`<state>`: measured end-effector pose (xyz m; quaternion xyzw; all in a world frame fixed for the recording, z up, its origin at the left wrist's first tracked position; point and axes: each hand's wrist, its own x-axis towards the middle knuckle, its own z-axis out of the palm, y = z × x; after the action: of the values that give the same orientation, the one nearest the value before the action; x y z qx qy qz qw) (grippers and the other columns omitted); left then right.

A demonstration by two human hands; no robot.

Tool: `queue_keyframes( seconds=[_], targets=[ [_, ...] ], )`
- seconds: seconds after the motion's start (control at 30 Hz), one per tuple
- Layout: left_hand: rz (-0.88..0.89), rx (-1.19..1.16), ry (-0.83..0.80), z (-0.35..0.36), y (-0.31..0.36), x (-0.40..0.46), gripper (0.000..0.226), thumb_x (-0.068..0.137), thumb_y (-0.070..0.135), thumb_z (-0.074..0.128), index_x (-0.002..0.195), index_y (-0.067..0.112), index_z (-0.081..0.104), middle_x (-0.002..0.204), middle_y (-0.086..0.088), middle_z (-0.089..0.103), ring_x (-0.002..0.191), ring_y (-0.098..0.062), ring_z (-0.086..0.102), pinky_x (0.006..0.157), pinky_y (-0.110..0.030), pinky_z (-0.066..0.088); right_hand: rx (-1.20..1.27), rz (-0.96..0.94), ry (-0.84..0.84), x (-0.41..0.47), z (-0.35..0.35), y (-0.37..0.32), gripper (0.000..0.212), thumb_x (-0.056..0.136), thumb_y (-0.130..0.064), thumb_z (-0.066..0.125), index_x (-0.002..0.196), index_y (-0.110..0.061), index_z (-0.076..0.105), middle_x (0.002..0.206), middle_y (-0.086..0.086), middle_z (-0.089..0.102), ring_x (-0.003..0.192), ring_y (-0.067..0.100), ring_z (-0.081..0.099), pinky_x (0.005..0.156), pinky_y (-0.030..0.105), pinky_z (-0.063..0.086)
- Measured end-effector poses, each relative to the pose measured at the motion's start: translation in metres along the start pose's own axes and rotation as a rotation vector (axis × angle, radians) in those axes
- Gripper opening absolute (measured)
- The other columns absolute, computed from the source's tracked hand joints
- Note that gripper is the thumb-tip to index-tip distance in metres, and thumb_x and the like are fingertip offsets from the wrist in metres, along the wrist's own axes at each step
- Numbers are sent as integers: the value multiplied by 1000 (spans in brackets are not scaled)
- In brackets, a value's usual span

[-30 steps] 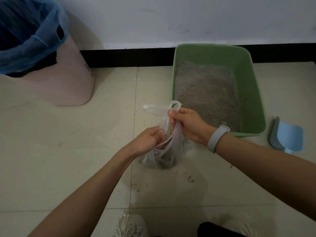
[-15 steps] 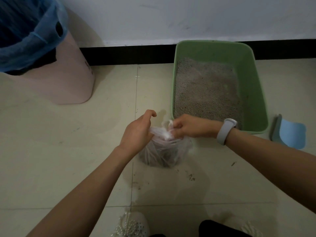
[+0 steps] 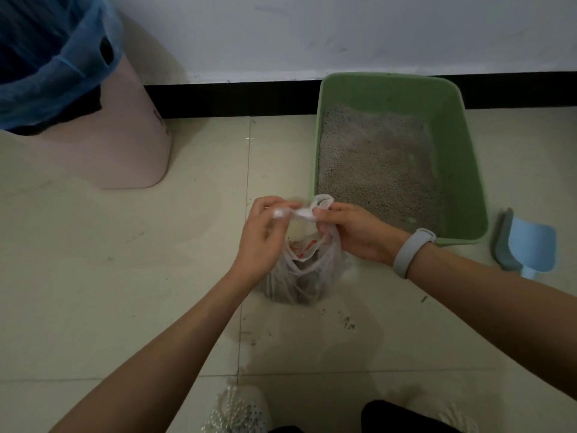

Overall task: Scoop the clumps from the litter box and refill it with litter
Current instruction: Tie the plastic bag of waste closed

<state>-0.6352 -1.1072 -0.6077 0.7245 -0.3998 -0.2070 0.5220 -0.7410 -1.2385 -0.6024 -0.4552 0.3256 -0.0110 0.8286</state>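
Room: dim corner, floor level.
Pale tiled floor (image 3: 93,292) meets white wall (image 3: 312,32) at black baseboard (image 3: 234,98).

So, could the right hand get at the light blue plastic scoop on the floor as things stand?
Probably not right away: the right hand is pinching a handle of the thin clear plastic bag. Once it lets go, bare floor leaves the way open to the light blue plastic scoop lying beside the green litter box.

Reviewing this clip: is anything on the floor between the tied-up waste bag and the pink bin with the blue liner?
Nothing visible is. Both hands, left hand and right hand, pinch the handles of the plastic bag; only bare tile with scattered litter specks lies between it and the pink bin.
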Motion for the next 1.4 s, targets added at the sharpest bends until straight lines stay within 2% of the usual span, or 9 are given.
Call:
queue_keyframes(
  seconds=[0.1, 0.3, 0.37, 0.47, 0.6, 0.83, 0.97, 1.17, 1.4],
  targets=[
    [-362, -412, 63, -2, 11, 7, 29, 97, 13, 40, 86, 23, 65, 104, -1, 63, 98, -14, 58, 85, -27, 50, 237, -54, 37, -2, 3, 0, 20, 95, -18, 42, 82, -13, 57, 65, -2, 64, 68, 13, 56, 66, 25, 46],
    [-636, -996, 103, -16, -2, 6, 36, 100, 19, 28, 70, 13, 46, 72, 3, 69, 86, -11, 65, 69, -22, 52, 396, -124, 136, -13, -2, 1, 17, 87, -13, 43, 71, -11, 50, 64, 2, 68, 79, 18, 68, 83, 32, 48],
    [-743, -1089, 182, -20, -13, -1, 38, 101, 21, 26, 67, 13, 42, 50, 3, 57, 70, -14, 67, 72, -25, 53, 278, -117, 178, -21, -4, 12, 28, 91, -10, 38, 63, -13, 38, 46, -2, 50, 56, 15, 63, 76, 33, 48],
    [-891, -1085, 292, -26, -36, -16, 38, 101, 21, 26, 64, 15, 35, 39, 4, 35, 39, -13, 46, 78, -31, 47, -467, -303, 281, -34, -18, 37, 34, 97, -9, 36, 64, -17, 34, 49, -3, 41, 48, 15, 44, 59, 29, 40],
    [-1026, -926, 366, -35, -60, -38, 39, 102, 22, 26, 63, 15, 32, 36, 6, 27, 31, -9, 27, 61, -25, 38, -1289, -331, 86, -44, -42, 64, 19, 97, -20, 38, 78, -21, 38, 64, 3, 47, 59, 28, 45, 58, 37, 34],
    [-1075, -769, 439, -48, -74, -37, 41, 102, 23, 28, 62, 14, 33, 33, 6, 25, 29, -9, 24, 57, -27, 39, -1605, -220, 63, -49, -54, 52, 13, 98, -26, 31, 87, -19, 27, 67, 5, 44, 60, 28, 42, 57, 34, 30],
    [-1007, -452, 131, -57, -70, -27, 30, 96, 13, 35, 67, 13, 41, 45, 3, 35, 41, -11, 35, 59, -27, 43, -1563, -247, 27, -49, -52, 56, 14, 94, -25, 41, 87, -18, 31, 62, -3, 40, 60, 30, 44, 56, 36, 32],
    [-448, 623, -604, -34, -30, -23, 24, 92, 18, 41, 75, 12, 58, 76, -1, 53, 65, -14, 46, 55, -22, 32, -1820, -59, 1, -41, -31, 62, 55, 92, -44, 43, 139, -20, 25, 131, 8, 50, 101, 33, 59, 79, 35, 44],
    [-319, 844, -663, -38, -18, -15, 41, 87, 45, 43, 59, 17, 53, 60, 1, 52, 60, -17, 47, 55, -24, 33, -1671, -223, 144, -41, -25, 37, 21, 94, -36, 43, 84, -23, 57, 88, 6, 67, 86, 29, 61, 61, 28, 33]
  ],
)
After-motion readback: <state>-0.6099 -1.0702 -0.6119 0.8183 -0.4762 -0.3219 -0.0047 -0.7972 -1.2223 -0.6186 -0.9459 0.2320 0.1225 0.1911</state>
